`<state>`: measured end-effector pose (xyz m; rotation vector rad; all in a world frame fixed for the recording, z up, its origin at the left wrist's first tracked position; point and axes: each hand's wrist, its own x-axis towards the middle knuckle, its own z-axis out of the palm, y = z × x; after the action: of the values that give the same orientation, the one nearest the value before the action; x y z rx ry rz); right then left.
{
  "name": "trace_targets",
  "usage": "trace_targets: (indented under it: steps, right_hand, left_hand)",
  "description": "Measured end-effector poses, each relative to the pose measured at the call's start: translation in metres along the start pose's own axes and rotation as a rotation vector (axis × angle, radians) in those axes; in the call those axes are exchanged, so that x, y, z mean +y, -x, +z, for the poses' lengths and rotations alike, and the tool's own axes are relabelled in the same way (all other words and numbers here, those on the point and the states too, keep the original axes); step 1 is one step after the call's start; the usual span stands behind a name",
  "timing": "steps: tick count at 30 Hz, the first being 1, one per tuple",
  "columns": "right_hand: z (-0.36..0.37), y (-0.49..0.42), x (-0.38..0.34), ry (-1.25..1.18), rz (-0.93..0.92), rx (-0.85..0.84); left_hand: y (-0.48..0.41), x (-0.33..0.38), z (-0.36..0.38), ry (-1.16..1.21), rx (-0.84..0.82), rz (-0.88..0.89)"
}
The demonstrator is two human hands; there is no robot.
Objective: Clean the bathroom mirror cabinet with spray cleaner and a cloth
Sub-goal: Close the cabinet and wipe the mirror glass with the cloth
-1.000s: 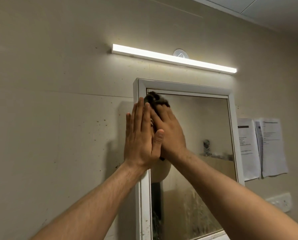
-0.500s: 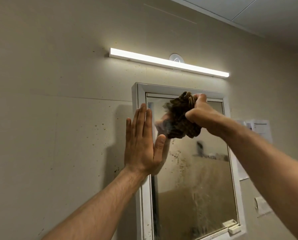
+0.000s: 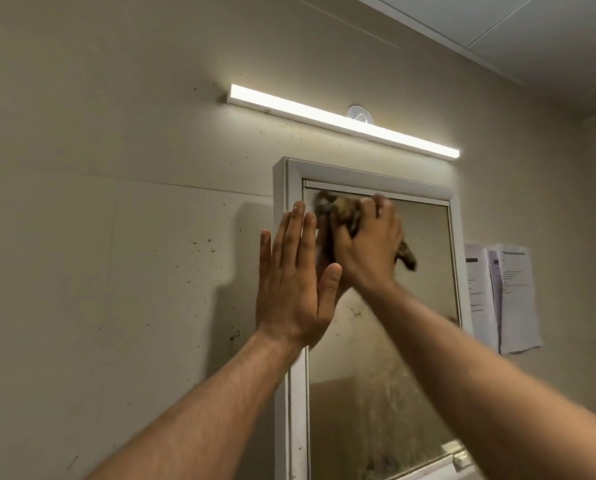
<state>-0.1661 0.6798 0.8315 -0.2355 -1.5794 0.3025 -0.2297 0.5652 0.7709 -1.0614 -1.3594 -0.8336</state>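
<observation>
Right hand (image 3: 369, 251) grips crumpled brown cloth (image 3: 343, 211) on white-framed mirror cabinet (image 3: 376, 183), top-left corner; our left hand (image 3: 291, 282) flat, empty; lower glass (image 3: 376, 393) grimy.

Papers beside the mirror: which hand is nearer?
Right. The right hand, gripping the cloth on the upper mirror, is left of the papers; the left hand lies farther left, at the left frame.

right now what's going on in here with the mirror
A person is wiping a wall-mounted mirror cabinet. The right hand grips a bunched brown cloth and holds it against the top left of the glass. The left hand is flat with straight fingers at the cabinet's left frame, seemingly bracing it. The lower glass looks streaked and grimy. The light bar above is on.
</observation>
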Motion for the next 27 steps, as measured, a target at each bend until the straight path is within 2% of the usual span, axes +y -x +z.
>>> trace_targets:
  steps: [3,5,8,9,10,11,14,15,16,17,19,20,21,22,23,24,26,27]
  right_hand:
    - [0.017,0.032,-0.008,-0.102,-0.217,-0.105]
    - [0.009,0.038,0.012,-0.103,-0.423,-0.219]
    - [-0.014,0.029,0.06,0.116,-0.829,-0.348]
    - [-0.02,0.022,0.073,0.222,-0.883,-0.359]
    - [-0.024,0.015,0.083,0.288,-0.837,-0.34]
    - [-0.024,0.009,0.086,0.31,-0.689,-0.282]
    - [-0.01,-0.002,0.064,0.087,0.043,-0.086]
    - [-0.004,-0.001,0.051,0.049,0.129,-0.072]
    - [0.0,0.004,0.04,0.062,0.066,-0.079]
    - [0.004,0.011,0.036,0.089,-0.132,-0.107]
    - [0.002,0.025,0.04,0.155,-0.667,-0.235]
    - [-0.004,0.023,0.049,0.184,-0.864,-0.294]
    - [-0.009,0.016,0.059,0.205,-0.965,-0.326]
    - [-0.011,0.009,0.068,0.205,-0.974,-0.312]
    - [-0.013,0.004,0.074,0.169,-0.876,-0.265]
    - [-0.014,-0.001,0.074,0.075,-0.678,-0.191]
    - [-0.01,-0.013,0.059,-0.179,-0.16,-0.01]
    - [-0.005,-0.018,0.045,-0.241,0.008,0.067]
  left_hand:
    - [0.0,0.003,-0.002,-0.029,-0.001,0.0]
    - [0.0,0.003,-0.003,-0.041,-0.006,0.032]
    - [-0.001,0.002,-0.004,-0.045,-0.012,0.019]
    - [-0.001,0.003,-0.004,-0.06,-0.017,0.022]
    - [-0.001,0.004,-0.005,-0.076,-0.024,0.027]
    - [-0.001,0.004,-0.005,-0.086,-0.03,0.029]
    - [-0.001,0.005,-0.006,-0.118,-0.046,0.007]
    - [-0.001,0.005,-0.006,-0.13,-0.046,0.005]
    - [-0.001,0.006,-0.006,-0.135,-0.045,0.007]
    - [-0.001,0.006,-0.006,-0.136,-0.042,0.012]
    - [-0.001,0.006,-0.006,-0.144,-0.03,0.026]
    - [-0.001,0.007,-0.006,-0.151,-0.027,0.03]
    - [-0.001,0.007,-0.006,-0.154,-0.027,0.03]
    - [-0.001,0.007,-0.007,-0.154,-0.029,0.025]
    - [-0.002,0.007,-0.007,-0.153,-0.033,0.02]
    - [-0.002,0.007,-0.007,-0.154,-0.04,0.017]
    - [-0.001,0.007,-0.007,-0.166,-0.047,0.014]
    - [-0.001,0.006,-0.007,-0.173,-0.047,0.013]
